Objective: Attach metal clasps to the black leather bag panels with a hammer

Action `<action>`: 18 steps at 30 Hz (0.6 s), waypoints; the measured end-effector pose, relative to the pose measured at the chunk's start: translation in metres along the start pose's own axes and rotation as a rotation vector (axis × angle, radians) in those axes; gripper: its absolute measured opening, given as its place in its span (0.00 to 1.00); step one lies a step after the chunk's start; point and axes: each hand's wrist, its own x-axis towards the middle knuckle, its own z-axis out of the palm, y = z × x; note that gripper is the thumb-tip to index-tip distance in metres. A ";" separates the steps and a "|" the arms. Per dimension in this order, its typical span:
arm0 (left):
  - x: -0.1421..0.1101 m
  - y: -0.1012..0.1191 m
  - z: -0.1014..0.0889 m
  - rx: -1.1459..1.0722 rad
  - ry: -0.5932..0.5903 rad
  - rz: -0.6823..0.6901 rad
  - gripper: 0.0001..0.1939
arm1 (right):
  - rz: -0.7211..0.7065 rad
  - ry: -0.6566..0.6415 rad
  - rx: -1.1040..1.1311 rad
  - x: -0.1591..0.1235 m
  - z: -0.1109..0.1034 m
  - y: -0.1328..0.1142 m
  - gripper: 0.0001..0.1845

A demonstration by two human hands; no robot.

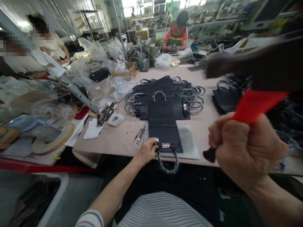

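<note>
My right hand (246,148) is raised close to the camera, wrapped round the red handle of a hammer (272,67). The hammer's dark head is blurred. At the table's front edge, my left hand (148,151) pinches a short silver metal punch (157,140), upright over a black handbag panel (163,135). Beside the fingers, a silver clasp plate (165,145) lies on the panel. A plastic-wrapped handle (168,171) hangs over the edge. Under the panel is a grey slab (190,145). The punch's lower end is hard to make out.
Black bag panels (163,85) with wrapped handles are stacked behind the work. Tweezers (140,135) and several dark tools (106,113) lie left. Another black bag (226,96) sits right. A metal post (71,85) slants at left. Two co-workers sit across the table.
</note>
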 end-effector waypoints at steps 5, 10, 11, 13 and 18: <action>0.000 -0.001 0.002 0.063 -0.019 -0.044 0.09 | -0.059 -0.531 -0.318 -0.022 0.011 0.032 0.17; 0.000 -0.002 0.000 0.043 -0.008 0.014 0.14 | 0.203 -0.581 -0.326 -0.009 -0.012 0.089 0.19; 0.000 -0.002 -0.001 0.047 -0.008 0.015 0.14 | 0.294 -0.580 -0.302 -0.007 -0.016 0.105 0.20; 0.001 -0.001 -0.003 0.061 -0.020 0.016 0.13 | 0.521 -0.558 -0.319 -0.005 -0.022 0.140 0.18; 0.001 -0.001 -0.004 0.071 -0.017 0.022 0.10 | 0.585 -0.404 -0.481 -0.009 -0.026 0.214 0.15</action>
